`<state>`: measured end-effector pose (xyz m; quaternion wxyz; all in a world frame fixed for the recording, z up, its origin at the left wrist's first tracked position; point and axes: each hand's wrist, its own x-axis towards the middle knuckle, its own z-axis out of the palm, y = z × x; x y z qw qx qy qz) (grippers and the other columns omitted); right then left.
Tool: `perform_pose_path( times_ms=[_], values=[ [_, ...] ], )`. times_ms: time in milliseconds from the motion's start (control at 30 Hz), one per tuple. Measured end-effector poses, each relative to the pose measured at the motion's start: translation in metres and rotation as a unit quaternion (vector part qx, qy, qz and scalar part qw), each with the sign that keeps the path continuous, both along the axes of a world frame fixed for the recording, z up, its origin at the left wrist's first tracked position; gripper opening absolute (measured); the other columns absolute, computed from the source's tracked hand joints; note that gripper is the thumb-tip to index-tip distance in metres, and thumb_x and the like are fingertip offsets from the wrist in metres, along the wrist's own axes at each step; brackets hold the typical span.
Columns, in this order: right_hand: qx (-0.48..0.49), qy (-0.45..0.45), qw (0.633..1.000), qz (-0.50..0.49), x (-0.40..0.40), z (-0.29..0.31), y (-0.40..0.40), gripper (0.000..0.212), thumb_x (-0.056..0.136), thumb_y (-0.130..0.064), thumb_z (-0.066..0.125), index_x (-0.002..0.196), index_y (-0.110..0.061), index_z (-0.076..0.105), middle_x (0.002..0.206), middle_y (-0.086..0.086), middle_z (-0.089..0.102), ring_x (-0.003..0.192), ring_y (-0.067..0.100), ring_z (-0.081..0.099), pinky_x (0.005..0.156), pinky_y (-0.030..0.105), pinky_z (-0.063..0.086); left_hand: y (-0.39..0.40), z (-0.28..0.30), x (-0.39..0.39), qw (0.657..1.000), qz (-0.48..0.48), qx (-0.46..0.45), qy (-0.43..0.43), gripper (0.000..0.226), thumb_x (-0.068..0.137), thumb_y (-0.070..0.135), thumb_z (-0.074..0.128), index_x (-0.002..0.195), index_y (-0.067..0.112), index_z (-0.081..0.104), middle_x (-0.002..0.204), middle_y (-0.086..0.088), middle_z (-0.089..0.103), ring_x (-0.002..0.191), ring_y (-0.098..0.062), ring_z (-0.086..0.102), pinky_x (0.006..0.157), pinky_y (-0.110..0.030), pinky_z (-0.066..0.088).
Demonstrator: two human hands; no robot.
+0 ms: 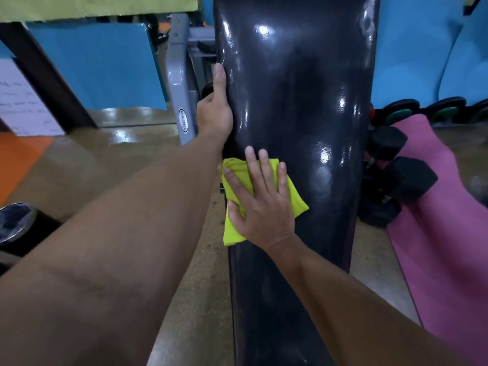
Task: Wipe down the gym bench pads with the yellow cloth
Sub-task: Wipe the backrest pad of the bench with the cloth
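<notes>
Right hand [260, 207] fingers splayed flat on folded yellow cloth [297, 199] overhanging glossy black bench pad's [295, 101] left edge, left hand [215, 112] gripping that edge; cloth could slip off

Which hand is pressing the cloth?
The right hand, flat on the yellow cloth against the pad. The left hand only grips the pad's left edge.

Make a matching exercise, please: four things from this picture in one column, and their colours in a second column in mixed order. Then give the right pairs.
Things:
1. cloth
2. bench pad
3. mat
4. bench frame

Colours:
A. pink
B. grey
C. yellow
D. black

Pairs: 1-C, 2-D, 3-A, 4-B.

The right hand presses the cloth flat on the pad, and the left hand holds the pad's left edge.
</notes>
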<state>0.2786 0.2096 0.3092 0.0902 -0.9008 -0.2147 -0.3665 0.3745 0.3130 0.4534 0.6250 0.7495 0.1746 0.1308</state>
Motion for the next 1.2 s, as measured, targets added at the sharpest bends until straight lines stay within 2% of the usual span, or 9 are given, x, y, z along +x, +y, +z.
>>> perform_pose_path(
  times_ms=[233, 367, 467, 500, 567, 700, 900, 1033, 1200],
  values=[
    [0.088, 0.002, 0.994, -0.06, 0.007, 0.005, -0.027, 0.065, 0.092, -0.042, 0.06, 0.155, -0.028, 0.048, 0.166, 0.024, 0.028, 0.157, 0.042, 0.021, 0.126, 0.063, 0.01, 0.005, -0.01, 0.003, 1.0, -0.003, -0.012, 0.005, 0.055, 0.099, 0.074, 0.046, 0.071, 0.03, 0.064, 0.081, 0.015, 0.067, 0.078, -0.001, 0.062, 0.072, -0.021, 0.047],
    [0.066, 0.008, 0.997, -0.048, 0.0, 0.003, -0.022, 0.065, 0.096, -0.045, 0.056, 0.158, -0.028, 0.043, 0.167, 0.023, 0.025, 0.157, 0.042, 0.018, 0.126, 0.064, 0.012, 0.003, -0.008, -0.001, 1.0, -0.001, 0.018, 0.004, 0.058, 0.1, 0.076, 0.038, 0.074, 0.031, 0.063, 0.082, 0.015, 0.064, 0.079, -0.001, 0.06, 0.07, -0.02, 0.045],
    [0.016, 0.021, 1.0, -0.002, -0.007, -0.005, -0.041, 0.066, 0.098, -0.046, 0.055, 0.159, -0.03, 0.039, 0.169, 0.02, 0.021, 0.159, 0.039, 0.016, 0.128, 0.062, 0.01, 0.001, -0.023, -0.01, 0.999, -0.038, 0.03, -0.012, 0.054, 0.099, 0.073, 0.046, 0.11, 0.029, 0.075, 0.108, 0.013, 0.073, 0.109, -0.009, 0.068, 0.1, -0.024, 0.051],
    [0.012, 0.021, 1.0, 0.004, -0.008, -0.008, -0.05, 0.066, 0.098, -0.046, 0.055, 0.159, -0.031, 0.039, 0.17, 0.02, 0.02, 0.159, 0.038, 0.016, 0.128, 0.061, 0.01, 0.001, -0.029, -0.015, 0.998, -0.044, 0.03, -0.025, 0.056, 0.099, 0.072, 0.051, 0.126, 0.027, 0.073, 0.12, 0.012, 0.073, 0.119, -0.01, 0.066, 0.11, -0.028, 0.048],
    [0.043, 0.019, 0.999, -0.018, -0.007, -0.011, -0.069, 0.065, 0.097, -0.047, 0.055, 0.158, -0.031, 0.04, 0.169, 0.021, 0.019, 0.159, 0.039, 0.015, 0.127, 0.062, 0.009, 0.0, -0.038, -0.021, 0.997, -0.054, 0.029, -0.045, 0.058, 0.097, 0.067, 0.059, 0.138, 0.026, 0.065, 0.131, 0.013, 0.069, 0.126, -0.007, 0.062, 0.117, -0.028, 0.043],
    [0.116, 0.015, 0.99, -0.082, 0.005, -0.006, -0.095, 0.063, 0.099, -0.047, 0.05, 0.158, -0.024, 0.043, 0.167, 0.028, 0.021, 0.157, 0.045, 0.014, 0.125, 0.068, 0.011, -0.002, -0.044, -0.019, 0.999, -0.032, 0.022, -0.035, 0.042, 0.092, 0.069, 0.064, 0.119, 0.036, 0.064, 0.111, 0.026, 0.068, 0.113, -0.002, 0.064, 0.115, -0.028, 0.045],
    [0.074, 0.02, 0.996, -0.04, -0.005, -0.02, -0.102, 0.063, 0.099, -0.047, 0.051, 0.157, -0.026, 0.044, 0.167, 0.026, 0.023, 0.157, 0.044, 0.017, 0.126, 0.067, 0.009, -0.008, -0.044, -0.016, 0.999, -0.006, 0.01, -0.031, 0.028, 0.092, 0.067, 0.066, 0.087, 0.04, 0.062, 0.095, 0.028, 0.067, 0.096, 0.01, 0.062, 0.111, -0.027, 0.048],
    [0.11, 0.022, 0.992, -0.051, 0.002, -0.018, -0.119, 0.064, 0.099, -0.049, 0.048, 0.158, -0.026, 0.041, 0.166, 0.029, 0.021, 0.157, 0.046, 0.015, 0.124, 0.068, 0.01, -0.011, -0.042, -0.021, 1.0, -0.002, 0.021, -0.022, 0.03, 0.094, 0.069, 0.062, 0.09, 0.039, 0.06, 0.094, 0.028, 0.064, 0.093, 0.009, 0.06, 0.108, -0.023, 0.046],
    [0.14, 0.019, 0.985, -0.094, 0.009, -0.001, -0.089, 0.064, 0.1, -0.045, 0.05, 0.158, -0.021, 0.042, 0.166, 0.03, 0.022, 0.156, 0.048, 0.016, 0.124, 0.07, 0.009, -0.008, -0.044, -0.023, 0.999, -0.001, 0.036, -0.015, 0.057, 0.087, 0.084, 0.053, 0.109, 0.034, 0.07, 0.114, 0.016, 0.072, 0.116, -0.01, 0.065, 0.114, -0.034, 0.047]
  ],
)
